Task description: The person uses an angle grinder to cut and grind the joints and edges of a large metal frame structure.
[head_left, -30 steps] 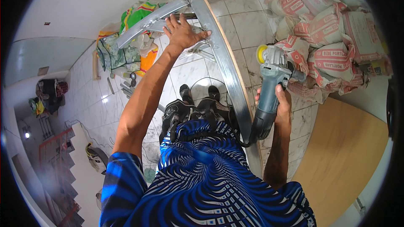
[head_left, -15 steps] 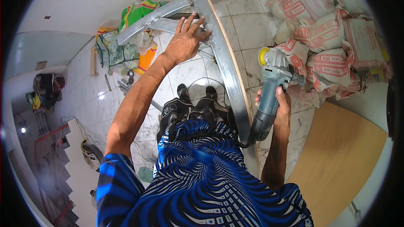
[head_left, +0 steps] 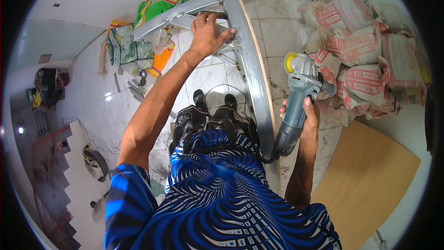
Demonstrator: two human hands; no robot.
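Note:
My right hand (head_left: 311,118) is closed around the dark grey-green body of an angle grinder (head_left: 296,111). The tool stands tilted upward, with a yellow-rimmed disc (head_left: 291,62) at its head, to the right of a welded metal frame (head_left: 252,74). The frame has a long silvery tube edged with a wooden strip and shorter braces running left. At the frame's far end, my left hand (head_left: 206,37) has its fingers bent over a brace. Its thumb stretches toward the long tube; the fingertips are partly hidden.
Red-and-white cement bags (head_left: 365,83) are piled at the right. A wooden board (head_left: 370,166) leans near them. Green and orange sacks (head_left: 159,9) lie beyond the frame, metal offcuts (head_left: 136,90) on the tiled floor. A fan (head_left: 95,163) stands at the left.
My left hand has gone from spread fingers on the frame to fingers curled over a brace. The grinder has stayed nearly still in my right hand; the view has shifted slightly.

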